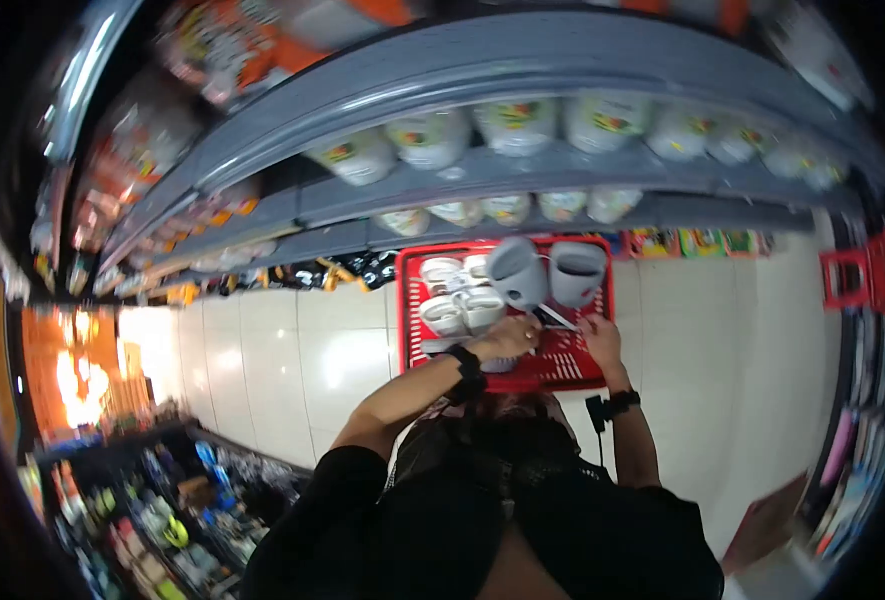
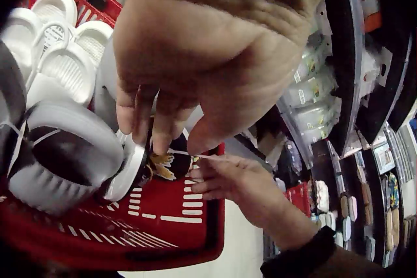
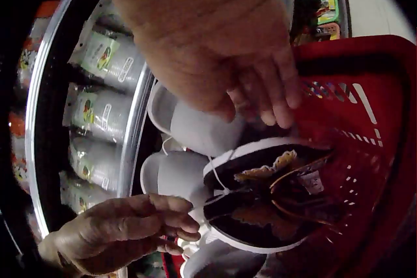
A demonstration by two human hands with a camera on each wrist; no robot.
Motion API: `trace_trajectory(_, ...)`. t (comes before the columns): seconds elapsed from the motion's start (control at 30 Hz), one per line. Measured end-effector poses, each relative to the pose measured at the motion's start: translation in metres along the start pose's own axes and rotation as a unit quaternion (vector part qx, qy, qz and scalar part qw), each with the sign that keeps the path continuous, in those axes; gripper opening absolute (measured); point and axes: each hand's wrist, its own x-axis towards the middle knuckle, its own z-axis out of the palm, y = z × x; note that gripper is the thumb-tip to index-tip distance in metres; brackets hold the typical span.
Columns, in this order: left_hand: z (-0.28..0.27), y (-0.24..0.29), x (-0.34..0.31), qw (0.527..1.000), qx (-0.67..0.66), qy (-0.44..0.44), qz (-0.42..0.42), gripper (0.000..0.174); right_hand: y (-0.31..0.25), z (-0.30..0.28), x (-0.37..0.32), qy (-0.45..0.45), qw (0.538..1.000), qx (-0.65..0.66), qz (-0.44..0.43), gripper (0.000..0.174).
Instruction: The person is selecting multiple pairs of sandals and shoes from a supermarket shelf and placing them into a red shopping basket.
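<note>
A red shopping basket [image 1: 406, 330] stands on the floor before the person. In it lie white slippers [image 1: 443, 314] and a pair of grey clogs [image 1: 576, 277]. A pair of black flip-flops [image 3: 270, 222], with golden butterflies and white sole edges, is joined by a thin white string [image 3: 217, 173]. The left hand [image 1: 507, 338] pinches this string beside the flip-flops, seen low in the right wrist view. Across from it, the right hand [image 1: 602, 342] has its fingertips on the string, which runs between both hands in the left wrist view. Part of the flip-flops is hidden behind the left fingers.
Grey shelves [image 1: 522, 45] with wrapped stacks of white cups [image 1: 518, 125] rise just beyond the basket. Behind the left side is a rack of assorted goods [image 1: 162, 510]. A red stool [image 1: 859, 275] stands at the far right on the tiled floor [image 1: 347, 360].
</note>
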Motion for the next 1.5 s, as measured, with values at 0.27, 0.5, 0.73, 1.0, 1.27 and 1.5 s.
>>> trace_trajectory(0.27,-0.002,-0.024,-0.069,0.989,-0.101,0.112,-0.002,0.03,-0.074,-0.014,-0.039,-0.118,0.992,-0.01,0.033,0.025)
trace_trajectory(0.5,0.024,-0.182,-0.209,0.937,-0.239,0.25,-0.042,0.012,-0.098,0.025,-0.062,0.015,0.979,-0.127,-0.159,0.037)
trace_trajectory(0.73,0.122,-0.299,-0.465,0.781,-0.411,0.366,-0.295,0.016,-0.2,0.141,-0.112,-0.151,0.967,0.038,-0.2,0.023)
trace_trajectory(1.0,0.327,-0.348,-0.648,0.504,-0.594,0.49,-0.391,0.017,-0.373,0.342,-0.222,-0.36,0.779,-0.122,-0.498,0.017)
trace_trajectory(1.27,0.389,-0.365,-0.676,0.332,-0.672,0.492,-0.443,0.015,-0.452,0.477,-0.293,-0.525,0.641,-0.162,-0.536,0.022)
trace_trajectory(1.5,0.295,-0.451,-0.7,0.426,-0.613,0.495,-0.445,0.025,-0.497,0.581,-0.243,-0.558,0.583,-0.302,-0.507,0.031)
